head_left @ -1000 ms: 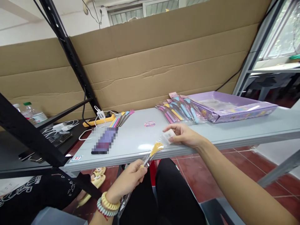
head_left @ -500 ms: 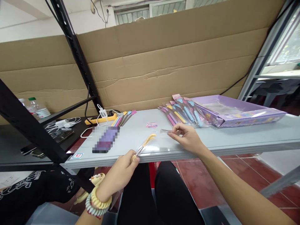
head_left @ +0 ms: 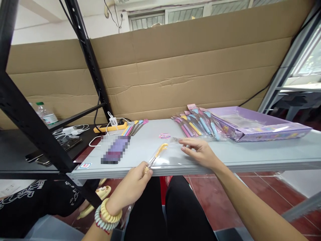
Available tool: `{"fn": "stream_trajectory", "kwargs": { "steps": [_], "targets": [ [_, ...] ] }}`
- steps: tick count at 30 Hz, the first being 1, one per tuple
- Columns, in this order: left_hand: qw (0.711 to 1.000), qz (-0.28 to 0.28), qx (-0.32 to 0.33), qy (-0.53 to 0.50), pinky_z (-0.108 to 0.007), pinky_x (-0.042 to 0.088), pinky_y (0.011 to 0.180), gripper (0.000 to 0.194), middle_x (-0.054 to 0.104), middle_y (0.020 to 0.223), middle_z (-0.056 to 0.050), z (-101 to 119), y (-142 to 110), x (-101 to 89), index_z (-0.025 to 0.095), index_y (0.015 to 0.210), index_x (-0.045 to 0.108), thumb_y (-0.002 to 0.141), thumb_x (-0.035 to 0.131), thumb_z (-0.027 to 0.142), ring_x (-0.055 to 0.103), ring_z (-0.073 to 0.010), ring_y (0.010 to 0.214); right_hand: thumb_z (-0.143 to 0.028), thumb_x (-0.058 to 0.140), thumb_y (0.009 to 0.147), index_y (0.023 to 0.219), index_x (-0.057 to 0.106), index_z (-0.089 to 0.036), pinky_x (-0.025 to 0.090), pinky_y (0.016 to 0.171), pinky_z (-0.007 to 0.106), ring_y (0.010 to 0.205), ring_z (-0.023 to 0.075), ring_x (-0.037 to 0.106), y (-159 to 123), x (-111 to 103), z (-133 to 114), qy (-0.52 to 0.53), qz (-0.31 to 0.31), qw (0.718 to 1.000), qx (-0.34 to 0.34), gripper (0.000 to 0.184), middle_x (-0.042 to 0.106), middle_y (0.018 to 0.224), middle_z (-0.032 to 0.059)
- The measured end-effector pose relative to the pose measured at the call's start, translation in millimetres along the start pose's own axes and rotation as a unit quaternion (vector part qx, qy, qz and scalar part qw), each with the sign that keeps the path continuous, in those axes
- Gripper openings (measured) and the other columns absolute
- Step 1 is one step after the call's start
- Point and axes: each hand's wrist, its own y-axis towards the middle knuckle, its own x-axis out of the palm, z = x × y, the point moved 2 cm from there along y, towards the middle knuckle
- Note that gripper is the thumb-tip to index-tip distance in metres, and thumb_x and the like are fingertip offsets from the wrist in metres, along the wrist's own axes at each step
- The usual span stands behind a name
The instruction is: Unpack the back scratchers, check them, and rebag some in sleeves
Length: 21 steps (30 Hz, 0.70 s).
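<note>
**A:** ok so what are the fingers up to?

**B:** left hand point(head_left: 139, 179) is closed round the handle of a yellow scratcher point(head_left: 158, 151), head poking out over the counter point(head_left: 250, 154) edge, with a clear bag point(head_left: 164, 154) round it afaict. Right hand point(head_left: 198, 152) has thumb and forefinger parted, right by the bag's far end. Can't tell if the tips actually touch the plastic.

**A:** anything that could go sideways?

**B:** imo the bag. It's thin and slippery, so with a loose right hand the end could slide away or crumple. Tug too hard and it might split on the scratcher's prongs. And if the left grip slackens, the thing could drop in the lap, since that hand is at the very edge.

**A:** lol fair. Headcount?

**B:** one scratcher in hand. Just past the bag, one small pink label point(head_left: 165, 136). Wrapped scratchers point(head_left: 200, 124) further back on the right: at least six, they overlap too much for an exact number. Beside them, one purple tray point(head_left: 273, 135). Over left, bare scratchers point(head_left: 136, 127): three heads I can make out, yellow, blue and pink. Then one yellow power strip point(head_left: 112, 128) behind those.
</note>
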Motion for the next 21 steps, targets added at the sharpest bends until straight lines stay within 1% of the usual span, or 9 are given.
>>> {"fn": "stream_trajectory", "kwargs": {
  "steps": [2,4,8,10,12,14,17,19,21],
  "targets": [
    [1.000,-0.002,0.000,0.001,-0.027,0.030,0.060,0.032,0.047,0.065,0.004,-1,0,-1.5,0.021,0.071,0.039,0.090,0.033,0.046,0.042,-0.0138,0.063,-0.034,0.060,0.081,0.089,0.074,-0.020,0.053,0.069,0.031,0.087,0.0217,0.066,0,-4,-2,-0.005,-0.003,1.000,-0.020,0.022,0.071,0.095,0.0092],
    [1.000,0.000,0.001,-0.004,-0.027,0.030,0.060,0.032,0.048,0.066,0.004,-4,-1,-4.4,0.021,0.070,0.040,0.089,0.035,0.046,0.042,-0.0139,0.063,-0.035,0.059,0.082,0.081,0.075,-0.020,0.053,0.073,0.032,0.084,0.0212,0.067,-1,-12,-2,0.011,0.014,0.999,-0.042,0.021,0.072,0.088,0.0075],
    [0.999,0.000,-0.014,-0.044,-0.025,0.031,0.057,0.033,0.045,0.061,0.005,-17,-5,-12.2,0.020,0.068,0.040,0.088,0.037,0.046,0.041,-0.0125,0.058,-0.037,0.059,0.082,0.069,0.073,-0.020,0.052,0.069,0.032,0.072,0.0196,0.066,-2,-31,6,0.014,0.068,0.996,-0.051,0.026,0.071,0.074,0.0049],
    [0.997,0.008,-0.015,-0.069,-0.025,0.032,0.055,0.033,0.044,0.059,0.005,-23,-6,-16.2,0.020,0.067,0.041,0.088,0.039,0.047,0.041,-0.0115,0.056,-0.038,0.057,0.083,0.070,0.072,-0.020,0.052,0.069,0.032,0.072,0.0197,0.066,0,-35,13,-0.018,0.090,0.995,-0.048,0.027,0.071,0.074,0.0048],
    [0.994,0.038,-0.007,-0.099,-0.023,0.032,0.055,0.034,0.043,0.059,0.005,-27,-4,-20.2,0.020,0.067,0.040,0.087,0.041,0.047,0.040,-0.0106,0.056,-0.038,0.054,0.085,0.079,0.073,-0.019,0.051,0.076,0.035,0.081,0.0217,0.066,8,-29,17,-0.091,0.087,0.990,-0.065,0.028,0.072,0.084,0.0068],
    [0.987,0.060,-0.008,-0.150,-0.022,0.032,0.051,0.034,0.041,0.058,0.005,-26,1,-22.9,0.020,0.067,0.040,0.086,0.044,0.048,0.038,-0.0095,0.053,-0.039,0.050,0.087,0.092,0.072,-0.017,0.048,0.086,0.040,0.093,0.0248,0.063,21,-13,18,-0.206,0.039,0.973,-0.100,0.031,0.070,0.099,0.0102],
    [0.969,0.046,-0.041,-0.240,-0.021,0.024,0.040,0.034,0.040,0.056,0.006,-20,14,-23.4,0.020,0.068,0.039,0.083,0.046,0.050,0.032,-0.0076,0.044,-0.041,0.044,0.089,0.107,0.068,-0.013,0.042,0.094,0.045,0.106,0.0281,0.056,43,18,18,-0.359,-0.092,0.918,-0.141,0.040,0.063,0.116,0.0138],
    [0.958,0.036,-0.062,-0.279,-0.020,0.020,0.036,0.032,0.041,0.055,0.007,-14,24,-23.1,0.020,0.070,0.040,0.082,0.049,0.049,0.030,-0.0065,0.040,-0.044,0.042,0.090,0.113,0.064,-0.012,0.040,0.095,0.044,0.111,0.0290,0.053,54,34,18,-0.397,-0.171,0.891,-0.142,0.045,0.058,0.125,0.0153],
    [0.951,0.040,-0.068,-0.299,-0.019,0.021,0.035,0.030,0.042,0.056,0.006,-7,34,-22.8,0.020,0.071,0.040,0.081,0.050,0.046,0.030,-0.0060,0.039,-0.046,0.041,0.090,0.113,0.063,-0.010,0.039,0.097,0.044,0.116,0.0297,0.051,60,42,18,-0.392,-0.216,0.885,-0.130,0.048,0.053,0.130,0.0175]
  ]
}}
